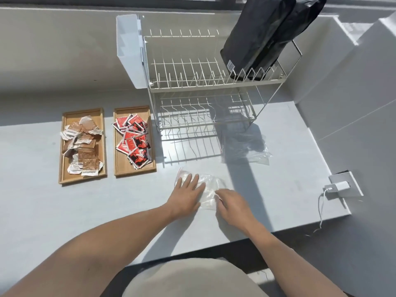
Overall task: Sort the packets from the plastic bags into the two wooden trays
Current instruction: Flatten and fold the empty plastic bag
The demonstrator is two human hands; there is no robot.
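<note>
Two wooden trays lie side by side on the grey counter. The left tray (64, 146) holds several brown and white packets (84, 144). The right tray (118, 163) holds several red and black packets (135, 140). A clear, flat plastic bag (209, 187) lies near the counter's front edge. My left hand (186, 196) rests flat on it with fingers spread. My right hand (232, 203) touches the bag's right side with fingers curled; whether it pinches the plastic I cannot tell. A second clear bag (244, 148) lies further back, in shadow.
A white two-tier wire dish rack (205, 82) stands behind the bags, with a black pouch (263, 37) on its top tier. A white charger (338, 186) sits in a socket at the right, its cable hanging over the counter edge.
</note>
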